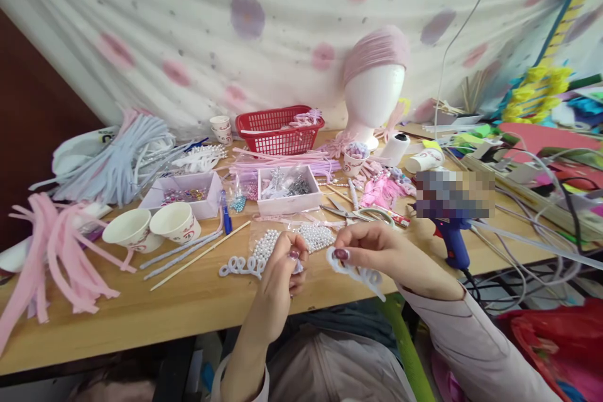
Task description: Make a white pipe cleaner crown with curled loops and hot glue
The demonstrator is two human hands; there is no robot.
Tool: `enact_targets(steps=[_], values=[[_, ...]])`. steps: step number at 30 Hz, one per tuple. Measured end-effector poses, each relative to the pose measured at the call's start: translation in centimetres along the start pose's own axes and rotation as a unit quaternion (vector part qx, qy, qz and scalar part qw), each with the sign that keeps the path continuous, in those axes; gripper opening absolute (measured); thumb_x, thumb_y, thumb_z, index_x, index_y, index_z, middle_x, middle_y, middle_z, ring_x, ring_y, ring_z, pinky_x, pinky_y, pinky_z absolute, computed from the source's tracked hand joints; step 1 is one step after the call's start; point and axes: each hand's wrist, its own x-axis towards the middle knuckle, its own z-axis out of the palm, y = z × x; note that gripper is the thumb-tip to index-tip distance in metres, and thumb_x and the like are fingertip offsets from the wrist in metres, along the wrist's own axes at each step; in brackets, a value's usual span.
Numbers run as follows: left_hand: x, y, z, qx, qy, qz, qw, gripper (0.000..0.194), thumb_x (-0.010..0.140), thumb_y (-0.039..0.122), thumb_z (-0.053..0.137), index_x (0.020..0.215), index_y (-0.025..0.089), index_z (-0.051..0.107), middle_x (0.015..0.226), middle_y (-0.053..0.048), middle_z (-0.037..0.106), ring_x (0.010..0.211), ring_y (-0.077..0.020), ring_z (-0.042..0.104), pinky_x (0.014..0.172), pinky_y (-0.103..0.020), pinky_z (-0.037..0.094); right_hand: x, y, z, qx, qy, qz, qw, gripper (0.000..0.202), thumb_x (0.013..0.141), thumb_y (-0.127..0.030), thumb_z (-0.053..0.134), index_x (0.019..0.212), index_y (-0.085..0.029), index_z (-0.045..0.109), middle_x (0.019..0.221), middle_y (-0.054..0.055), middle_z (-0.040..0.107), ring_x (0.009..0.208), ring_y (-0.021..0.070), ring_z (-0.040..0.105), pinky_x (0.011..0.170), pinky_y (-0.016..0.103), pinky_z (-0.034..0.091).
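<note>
Head view: a curly pale stem (242, 269) lies just left of the left hand (285, 264), whose fingers close on a small pale piece, hard to make out. The right hand (377, 248) pinches a looped stem (372, 279) at its end loop, a sound hold; it looks light, soft, bendable. The table (207, 308) gives room front-left; pearls (315, 237) crowd behind; a glue gun (455, 245) bounds the right.

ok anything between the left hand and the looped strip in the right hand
No, nothing visible: only an open gap separates the left hand from the pale looped strip in the right hand. The white beads lie beyond that gap.
</note>
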Motion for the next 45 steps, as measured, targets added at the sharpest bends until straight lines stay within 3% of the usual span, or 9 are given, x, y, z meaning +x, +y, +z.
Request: enact_targets(steps=[3, 6, 10, 15, 25, 35, 45], values=[[-0.4, 0.2, 0.9, -0.033, 0.055, 0.031, 0.997, 0.009, 0.089, 0.022, 0.051, 0.096, 0.024, 0.048, 0.075, 0.008, 0.045, 0.049, -0.0046, 0.030, 0.047, -0.017, 0.026, -0.2, 0.2, 0.1, 0.022, 0.082, -0.041, 0.996, 0.027, 0.077, -0.044, 0.081, 0.077, -0.017, 0.073, 0.067, -0.001, 0.064, 0.060, 0.0091, 0.051, 0.055, 0.022, 0.038], [-0.5, 0.5, 1.7, -0.082, 0.098, 0.084, 0.988, 0.017, 0.087, 0.027, 0.065, 0.097, 0.024, 0.051, 0.075, 0.008, 0.052, 0.050, -0.0044, 0.038, 0.047, -0.016, 0.033, 0.0, 0.6, 0.3, 0.019, 0.135, -0.072, 0.988, 0.025, 0.078, -0.042, 0.080, 0.078, -0.018, 0.074, 0.069, -0.001, 0.065, 0.060, 0.0094, 0.053, 0.056, 0.022, 0.039], [-0.5, 0.7, 2.1, -0.086, 0.181, 0.130, 0.971, 0.028, 0.072, 0.030, 0.085, 0.082, 0.018, 0.061, 0.071, 0.004, 0.060, 0.056, -0.0069, 0.053, 0.051, -0.018, 0.046, 0.4, 1.0, 0.8, 0.007, 0.147, -0.101, 0.984, 0.024, 0.080, -0.041, 0.078, 0.079, -0.018, 0.074, 0.069, -0.001, 0.066, 0.059, 0.0102, 0.053, 0.056, 0.023, 0.041], [-0.7, 0.6, 2.4, -0.060, 0.238, 0.098, 0.964, 0.022, 0.065, 0.027, 0.088, 0.070, 0.016, 0.069, 0.064, 0.001, 0.071, 0.057, -0.0102, 0.066, 0.060, -0.019, 0.055, 0.5, 0.7, 1.7, 0.000, 0.160, -0.119, 0.980, 0.023, 0.084, -0.040, 0.075, 0.079, -0.018, 0.073, 0.070, 0.000, 0.067, 0.060, 0.0111, 0.054, 0.058, 0.024, 0.042], [-0.9, 0.9, 3.0, -0.092, 0.268, 0.102, 0.954, 0.017, 0.062, 0.020, 0.089, 0.070, 0.016, 0.076, 0.065, 0.000, 0.076, 0.057, -0.0096, 0.069, 0.059, -0.016, 0.058, 0.6, 0.7, 2.4, -0.038, 0.173, -0.119, 0.977, 0.026, 0.083, -0.043, 0.075, 0.080, -0.017, 0.073, 0.071, 0.003, 0.069, 0.062, 0.0133, 0.056, 0.057, 0.025, 0.043], [-0.7, 0.3, 2.0, -0.058, 0.223, 0.095, 0.968, 0.016, 0.066, 0.024, 0.087, 0.074, 0.015, 0.077, 0.069, -0.003, 0.078, 0.059, -0.0119, 0.071, 0.061, -0.018, 0.060, 0.8, 0.8, 2.5, -0.065, 0.161, -0.132, 0.976, 0.024, 0.083, -0.040, 0.074, 0.078, -0.017, 0.073, 0.072, 0.003, 0.070, 0.063, 0.0137, 0.058, 0.059, 0.025, 0.044], [-0.8, 0.8, 2.6, -0.069, 0.252, 0.089, 0.961, 0.018, 0.061, 0.024, 0.089, 0.069, 0.016, 0.076, 0.066, -0.002, 0.076, 0.059, -0.0119, 0.069, 0.060, -0.019, 0.060, 0.7, 0.9, 2.2, -0.095, 0.139, -0.123, 0.978, 0.023, 0.085, -0.038, 0.071, 0.078, -0.017, 0.072, 0.070, 0.002, 0.068, 0.064, 0.0143, 0.057, 0.060, 0.026, 0.043]])
